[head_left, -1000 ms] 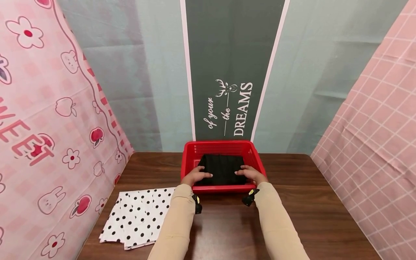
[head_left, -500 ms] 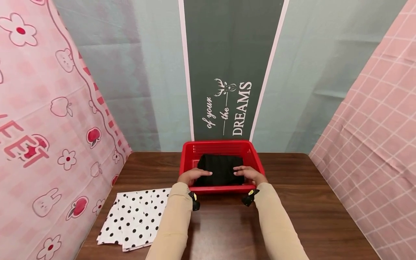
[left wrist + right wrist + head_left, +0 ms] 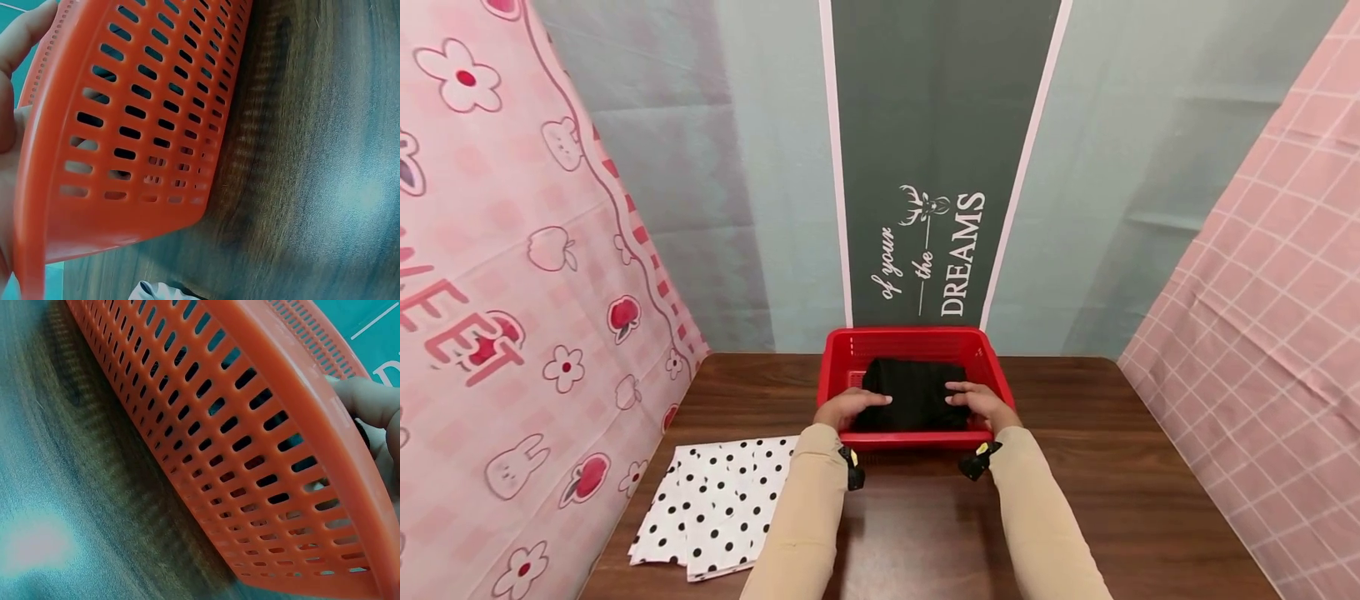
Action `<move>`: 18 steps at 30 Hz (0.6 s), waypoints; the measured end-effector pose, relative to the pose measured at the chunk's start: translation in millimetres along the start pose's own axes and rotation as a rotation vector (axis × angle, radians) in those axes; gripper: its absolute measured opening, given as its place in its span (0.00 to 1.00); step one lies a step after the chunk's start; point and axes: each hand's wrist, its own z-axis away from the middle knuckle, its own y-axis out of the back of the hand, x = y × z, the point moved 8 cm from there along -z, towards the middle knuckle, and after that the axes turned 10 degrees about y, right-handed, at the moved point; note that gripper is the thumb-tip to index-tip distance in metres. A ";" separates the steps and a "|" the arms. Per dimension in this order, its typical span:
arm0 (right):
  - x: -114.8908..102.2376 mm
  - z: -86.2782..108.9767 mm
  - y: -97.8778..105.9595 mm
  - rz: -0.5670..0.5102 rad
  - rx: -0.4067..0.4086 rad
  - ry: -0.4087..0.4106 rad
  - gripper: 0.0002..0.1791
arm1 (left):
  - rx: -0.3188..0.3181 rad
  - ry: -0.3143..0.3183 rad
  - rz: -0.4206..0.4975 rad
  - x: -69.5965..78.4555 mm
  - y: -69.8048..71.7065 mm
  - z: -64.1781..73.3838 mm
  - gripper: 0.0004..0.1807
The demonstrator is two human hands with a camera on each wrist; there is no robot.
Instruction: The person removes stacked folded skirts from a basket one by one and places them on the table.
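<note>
A folded black cloth (image 3: pixel 917 393) lies inside a red plastic basket (image 3: pixel 917 438) with slotted walls. My left hand (image 3: pixel 848 406) reaches over the near rim and holds the cloth's left side, thumb across its top. On the opposite side my right hand (image 3: pixel 985 403) holds the cloth's right end, thumb likewise on top. The fingers lower down are hidden by the cloth and basket. In the left wrist view, part of the left hand (image 3: pixel 22 40) shows behind the basket rim (image 3: pixel 37 156). The right wrist view has the right hand (image 3: pixel 369 403) just past the rim (image 3: pixel 300 381).
A folded white cloth with black dots (image 3: pixel 722 504) lies on the brown wooden table (image 3: pixel 917 533), left of the basket and partly behind the left sleeve (image 3: pixel 801 517). A printed grey-green curtain (image 3: pixel 940 125) hangs behind the table, with pink cloth walls at both sides.
The left hand's visible fingers have drawn together at the cloth's left side. The black cloth has shifted slightly right in the basket. The right hand stays at its end.
</note>
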 end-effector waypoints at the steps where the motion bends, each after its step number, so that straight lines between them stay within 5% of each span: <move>1: 0.4 -0.3 0.4 -0.007 0.006 0.002 0.27 | 0.009 -0.010 -0.008 0.7 0.1 0.9 0.33; 11: -4.6 -3.2 2.5 -0.047 0.047 0.074 0.26 | 0.186 -0.133 -0.038 8.7 6.1 4.7 0.26; 18: -7.3 -2.3 5.6 -0.078 0.089 0.102 0.25 | 0.279 -0.141 0.000 10.5 6.2 9.4 0.25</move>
